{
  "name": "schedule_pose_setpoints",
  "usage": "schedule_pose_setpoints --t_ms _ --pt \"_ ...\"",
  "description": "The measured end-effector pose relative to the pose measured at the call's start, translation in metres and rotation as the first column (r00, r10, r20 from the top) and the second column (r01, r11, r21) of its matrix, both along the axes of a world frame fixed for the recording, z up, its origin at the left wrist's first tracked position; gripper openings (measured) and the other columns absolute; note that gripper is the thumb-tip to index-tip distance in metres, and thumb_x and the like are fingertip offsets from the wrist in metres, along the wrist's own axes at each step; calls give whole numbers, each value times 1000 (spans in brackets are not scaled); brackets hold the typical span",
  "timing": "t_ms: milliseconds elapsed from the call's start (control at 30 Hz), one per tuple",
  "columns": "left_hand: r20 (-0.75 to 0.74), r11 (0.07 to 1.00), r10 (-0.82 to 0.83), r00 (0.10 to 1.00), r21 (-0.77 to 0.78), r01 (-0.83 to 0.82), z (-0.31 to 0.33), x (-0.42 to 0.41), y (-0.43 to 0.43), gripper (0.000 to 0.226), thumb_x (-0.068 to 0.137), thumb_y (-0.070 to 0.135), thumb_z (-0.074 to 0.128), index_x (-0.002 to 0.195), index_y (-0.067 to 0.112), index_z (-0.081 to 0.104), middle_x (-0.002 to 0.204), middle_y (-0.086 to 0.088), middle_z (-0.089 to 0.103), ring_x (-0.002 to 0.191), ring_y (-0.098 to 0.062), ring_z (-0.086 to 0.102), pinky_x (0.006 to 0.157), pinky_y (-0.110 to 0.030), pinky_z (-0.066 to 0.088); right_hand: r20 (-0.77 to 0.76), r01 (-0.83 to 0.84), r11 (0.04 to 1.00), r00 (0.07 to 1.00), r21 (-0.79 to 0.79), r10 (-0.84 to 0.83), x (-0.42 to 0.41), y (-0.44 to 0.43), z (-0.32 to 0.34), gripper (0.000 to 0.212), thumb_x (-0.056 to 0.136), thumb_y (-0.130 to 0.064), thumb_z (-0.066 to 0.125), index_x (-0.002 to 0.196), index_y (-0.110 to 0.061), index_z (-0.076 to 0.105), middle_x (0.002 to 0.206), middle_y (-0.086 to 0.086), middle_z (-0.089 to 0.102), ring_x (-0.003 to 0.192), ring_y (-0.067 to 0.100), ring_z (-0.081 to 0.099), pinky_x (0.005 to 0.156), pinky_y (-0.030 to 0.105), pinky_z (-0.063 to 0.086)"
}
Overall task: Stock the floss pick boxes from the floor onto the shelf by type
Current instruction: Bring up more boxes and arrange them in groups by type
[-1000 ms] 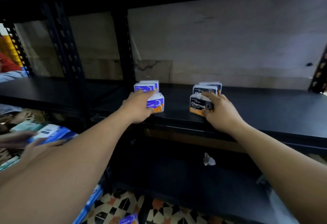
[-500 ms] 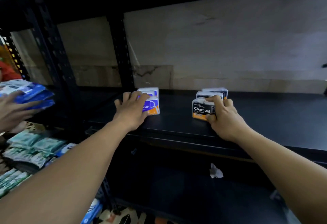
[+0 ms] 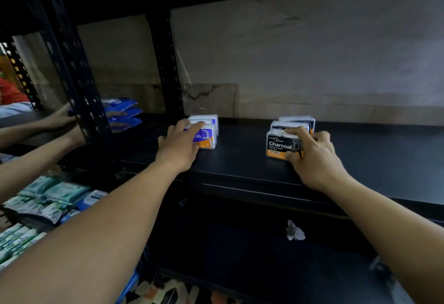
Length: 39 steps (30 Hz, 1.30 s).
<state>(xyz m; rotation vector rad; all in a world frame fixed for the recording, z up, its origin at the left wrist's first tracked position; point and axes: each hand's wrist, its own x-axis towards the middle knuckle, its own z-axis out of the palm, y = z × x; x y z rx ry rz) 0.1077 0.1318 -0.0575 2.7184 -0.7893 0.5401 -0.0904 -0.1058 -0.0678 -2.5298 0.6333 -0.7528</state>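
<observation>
On the black shelf [image 3: 240, 159] a purple and orange floss pick box [image 3: 207, 138] stands at the front of a short row; a white-topped box [image 3: 204, 119] is behind it. My left hand [image 3: 179, 147] grips the front purple box from its left side, fingers over its top. To the right, a black and orange Charcoal box [image 3: 280, 145] stands in front of two more charcoal boxes [image 3: 298, 122]. My right hand [image 3: 312, 155] grips the front Charcoal box, thumb on its top and fingers round its right side.
Another person's hands [image 3: 64, 121] hold blue packets [image 3: 120, 114] on the neighbouring shelf at left, behind a black upright post [image 3: 79, 102]. Green and white packets [image 3: 48, 198] lie lower left. A crumpled paper scrap [image 3: 294, 231] sits on the lower shelf. Patterned floor tiles [image 3: 168, 291] show below.
Both my hands have pushed their front boxes a little further back on the shelf. The other person's hands have carried the blue packets up onto the left shelf.
</observation>
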Motion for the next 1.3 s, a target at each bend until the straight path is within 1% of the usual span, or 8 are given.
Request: schedule_pose_setpoints --t_ms 200,500,733,833,967,1067,1200,1300 --pt "-31 999 28 999 -17 -29 -2 -3 2 77 98 32 55 155 43 4 163 5 5 145 -27 15 108 -56 29 -5 55 998 998 -11 -55 0 0 -1 47 96 -35 56 134 -49 33 126 8 32 116 33 38 96 49 42" --pt "-5 994 65 998 -92 -65 -9 -8 7 78 95 35 55 156 37 6 161 -3 13 144 -31 15 105 -56 34 34 104 995 994 -4 -103 -3 6 1 69 88 -42 65 142 -33 23 132 13 31 121 36 35 100 49 36" --pt "44 976 27 999 -218 -16 -26 -30 17 64 95 35 55 153 25 29 153 -9 29 134 -38 30 95 -55 42 181 154 984 974 -85 -137 -13 16 2 69 88 -46 66 141 -25 28 145 16 28 132 37 28 107 51 31" --pt "73 958 -49 996 -277 68 -40 -47 22 55 96 36 52 147 18 41 149 -14 35 130 -41 35 102 -53 40 219 141 983 969 -118 -113 -18 19 1 66 90 -44 63 143 -22 30 150 17 26 138 36 22 110 52 29" --pt "86 903 -137 987 -399 160 -54 -72 30 50 96 33 57 143 18 49 150 -10 36 134 -33 33 111 -40 31 277 74 983 961 -170 -24 -31 31 -10 57 92 -42 62 138 -18 39 147 14 33 135 34 29 105 51 37" --pt "56 886 -182 982 -423 188 -66 -95 39 54 93 32 63 144 23 47 155 -5 29 143 -24 22 110 -26 22 288 25 968 956 -251 50 -46 46 -28 52 92 -39 63 135 -14 45 142 13 41 128 33 39 97 49 44" --pt "-9 899 -205 979 -397 185 -95 -118 52 56 92 35 62 145 29 43 157 -1 23 146 -19 15 110 -28 25 284 -60 939 945 -339 163 -66 62 -68 48 94 -36 64 134 -12 51 140 12 48 135 29 42 115 47 29" --pt "-103 914 -237 966 -360 186 -103 -127 56 57 93 38 62 145 30 42 156 3 26 145 -16 15 110 -28 26 214 -140 926 951 -351 225 -78 65 -85 48 92 -33 66 135 -14 55 150 11 41 148 27 25 123 50 10"
